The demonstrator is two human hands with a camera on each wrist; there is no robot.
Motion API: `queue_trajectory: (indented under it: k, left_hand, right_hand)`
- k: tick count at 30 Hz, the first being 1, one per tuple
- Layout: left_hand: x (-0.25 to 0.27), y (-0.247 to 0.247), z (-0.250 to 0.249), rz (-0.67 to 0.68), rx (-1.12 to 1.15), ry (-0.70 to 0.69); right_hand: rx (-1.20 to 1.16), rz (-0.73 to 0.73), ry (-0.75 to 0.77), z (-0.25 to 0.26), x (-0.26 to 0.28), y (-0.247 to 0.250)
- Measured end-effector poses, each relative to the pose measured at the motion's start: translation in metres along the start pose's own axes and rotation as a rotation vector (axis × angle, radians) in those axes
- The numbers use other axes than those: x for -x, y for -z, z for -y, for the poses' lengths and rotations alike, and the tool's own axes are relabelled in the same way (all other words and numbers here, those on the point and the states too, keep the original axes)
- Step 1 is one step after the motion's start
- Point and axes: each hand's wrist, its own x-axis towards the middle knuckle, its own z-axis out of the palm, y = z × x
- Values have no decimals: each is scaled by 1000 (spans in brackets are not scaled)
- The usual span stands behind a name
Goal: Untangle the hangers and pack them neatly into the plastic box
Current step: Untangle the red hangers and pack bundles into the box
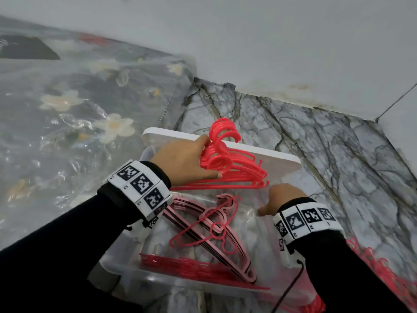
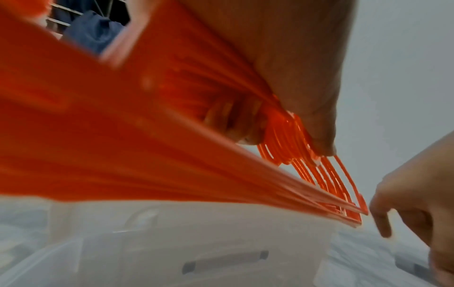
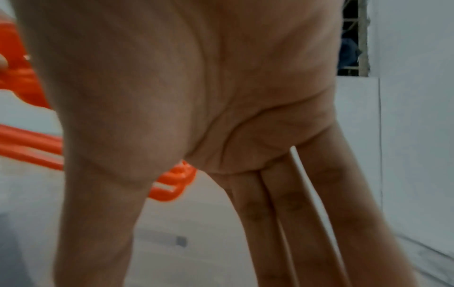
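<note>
Left hand point(image 1: 180, 159) grips a bunch of red hangers point(image 1: 234, 170) by their necks, above the plastic box point(image 1: 126, 267). Right hand point(image 1: 282, 198), fingers point(image 3: 290, 213) straight and empty, hovers just beside the bunch's tips. More hangers point(image 1: 209, 236) lie in the box below.

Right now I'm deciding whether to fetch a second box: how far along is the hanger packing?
Done: pink hangers and a row of red ones already lie in the plastic box. In hand: the left hand grips a red hanger bundle above the box; the right hand is open beside its tips. Left: a red pile waits on the floor by the right arm.
</note>
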Motion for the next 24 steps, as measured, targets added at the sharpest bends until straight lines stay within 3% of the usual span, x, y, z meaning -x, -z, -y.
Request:
queue_trajectory:
  k: [2,6,11,16,21,24]
  left_hand:
    - [-1,5,2,-63,12,9]
    - [-2,7,-2,-110,53,21]
    - [-5,3,-17,-88,98,-17]
    - [-7,0,-19,-46,98,-21]
    - [-7,0,-17,-63,101,-34]
    - [-6,-1,-17,-41,90,-38]
  right_hand:
    - [56,59,47,-2,1,1]
    - [41,257,423,43,5,-25]
    - [291,182,869,119,6,-83]
    - [559,136,977,151,1,-114]
    - [336,196,958,149,-11,-116]
    - [200,353,865,148,-15,-122]
